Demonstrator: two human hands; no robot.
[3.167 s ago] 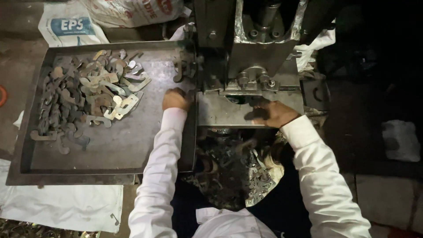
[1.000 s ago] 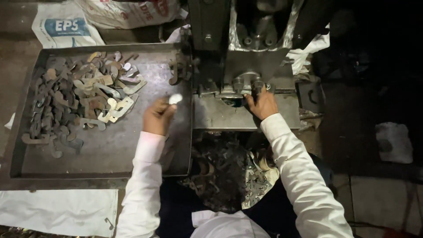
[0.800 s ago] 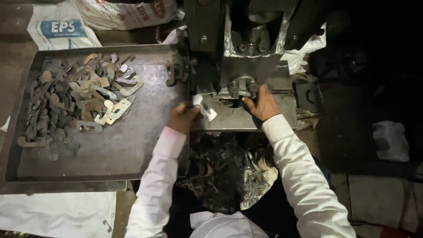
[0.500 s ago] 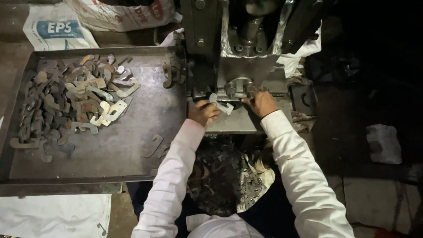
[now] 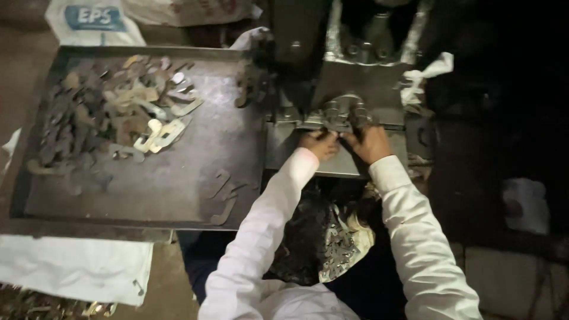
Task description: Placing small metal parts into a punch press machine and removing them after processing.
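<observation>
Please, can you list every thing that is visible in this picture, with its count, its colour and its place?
metal tray: one, dark grey, left half of the view
flat metal pieces: a heap, too many to count, rusty brown with some pale ones, upper left of the tray
press machine: one, dark with a grey metal front, top centre
white cloth strip: one, tied on the machine's right side
white sack: one, spread under the tray's near edge
bag of small metal pieces: one, dark and pale, below the machine bed, between the arms
left hand: one, white sleeve, at the machine bed by the die
right hand: one, white sleeve, beside the left hand
</observation>
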